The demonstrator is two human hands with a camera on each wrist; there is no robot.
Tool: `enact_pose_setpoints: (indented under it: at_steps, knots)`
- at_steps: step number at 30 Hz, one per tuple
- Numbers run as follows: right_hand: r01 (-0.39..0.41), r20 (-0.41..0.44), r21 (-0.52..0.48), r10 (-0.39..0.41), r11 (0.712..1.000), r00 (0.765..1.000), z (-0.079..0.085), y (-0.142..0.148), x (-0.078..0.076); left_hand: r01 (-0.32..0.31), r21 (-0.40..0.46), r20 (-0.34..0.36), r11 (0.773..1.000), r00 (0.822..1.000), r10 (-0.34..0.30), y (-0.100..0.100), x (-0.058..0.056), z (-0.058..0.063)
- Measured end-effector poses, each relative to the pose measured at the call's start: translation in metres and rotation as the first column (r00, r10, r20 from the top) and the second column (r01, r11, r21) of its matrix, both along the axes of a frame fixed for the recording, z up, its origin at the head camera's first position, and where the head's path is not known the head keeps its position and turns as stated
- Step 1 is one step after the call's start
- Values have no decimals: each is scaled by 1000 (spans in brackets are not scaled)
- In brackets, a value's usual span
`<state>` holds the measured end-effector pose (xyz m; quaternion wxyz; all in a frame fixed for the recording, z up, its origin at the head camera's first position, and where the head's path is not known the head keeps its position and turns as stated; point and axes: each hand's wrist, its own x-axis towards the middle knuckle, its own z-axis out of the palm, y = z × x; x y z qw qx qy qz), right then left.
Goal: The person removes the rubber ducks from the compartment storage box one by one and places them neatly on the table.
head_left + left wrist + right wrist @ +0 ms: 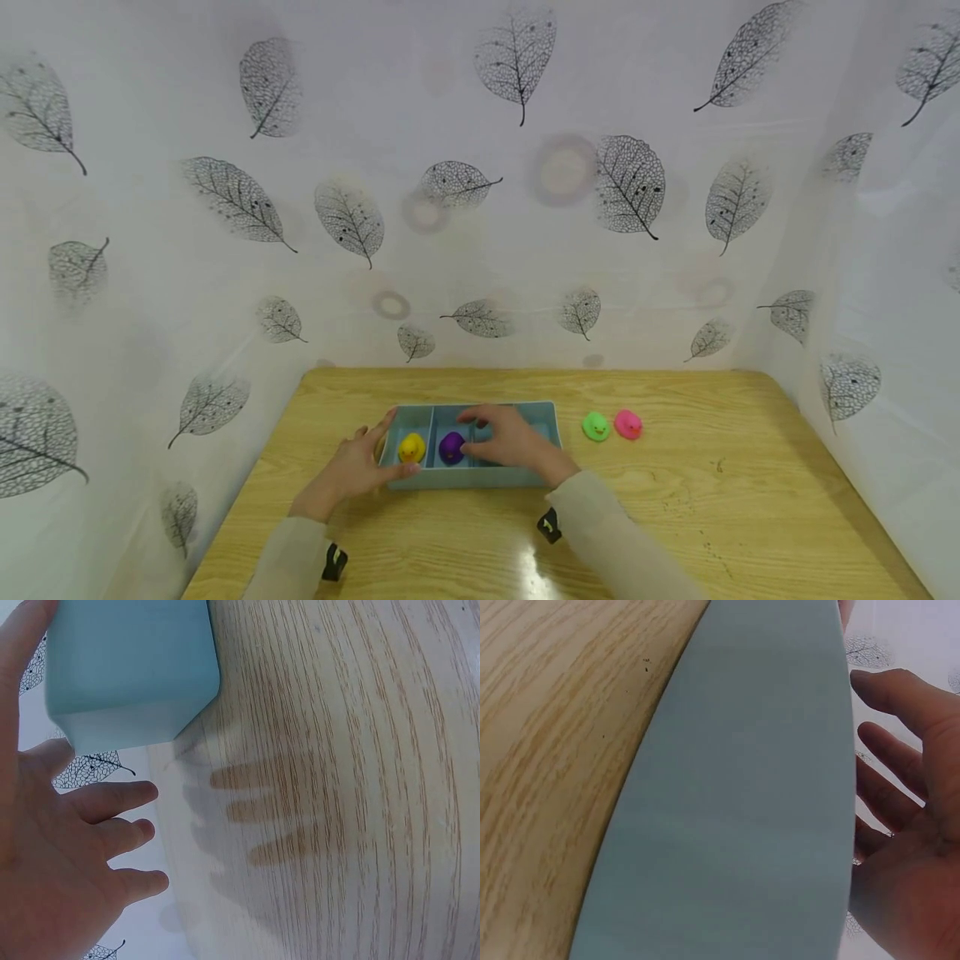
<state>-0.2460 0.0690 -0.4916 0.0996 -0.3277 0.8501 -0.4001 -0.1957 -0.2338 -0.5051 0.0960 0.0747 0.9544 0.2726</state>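
A pale blue divided box (480, 478) lies on the table, long side toward me. Inside its left compartment sits a yellow rubber duck (411, 448); a purple rubber duck (452, 448) is in the compartment beside it. My left hand (357, 468) holds the box's left end between thumb and index finger, its other fingers spread apart in the left wrist view. Over the box, right of the purple duck, is my right hand (504, 437), thumb tip close to that duck and fingers loosely bent. The right wrist view shows this hand (919, 780) behind the box's front wall, no duck in sight.
To the right of the box, a green rubber duck (596, 427) and a pink rubber duck (628, 424) stand side by side on the wooden table (720, 500). A leaf-patterned white curtain (480, 250) encloses the table's back and sides.
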Motion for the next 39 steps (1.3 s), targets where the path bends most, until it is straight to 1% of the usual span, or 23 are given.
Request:
enact_pose_setpoints:
  at_steps: [6, 11, 14, 17, 20, 25, 28, 36, 39]
  knots:
    - [-2, -17, 48, 3, 999, 1000, -2, -5, 1, 4, 1, -8, 1000, 1000, -4, -1, 0, 0]
    - [-24, -30, 60, 25, 998, 999, -2, -8, 1, -1, 1, -2, 1000, 1000, 1, 0, 0, 1]
    - [-29, -41, 81, 32, 996, 999, -2, -10, 0, -9, -1, 10, 1000, 1000, 9, 0, 0, 1]
    - [-23, -63, 118, 30, 993, 998, -5, -12, -1, -18, 3, 28, 1000, 999, 18, -1, 0, -1]
    - [-15, -70, 134, 24, 991, 997, -8, -13, -3, -25, 7, 37, 1000, 999, 25, -1, 0, -1]
    - [-8, -60, 141, 17, 990, 998, -9, -16, -3, -19, 2, 24, 1000, 1000, 18, 0, 1, -1]
    - [-11, -71, 151, 22, 988, 997, -8, -19, -3, -13, -1, 21, 1000, 1000, 13, 0, 2, 0]
    - [13, -106, 212, 10, 977, 994, -12, -25, -5, -6, 5, 7, 1000, 1000, 6, -1, 0, -1]
    - [23, -100, 230, 0, 973, 995, -12, -26, -5, 0, 2, -4, 1000, 1000, 0, -1, 0, -1]
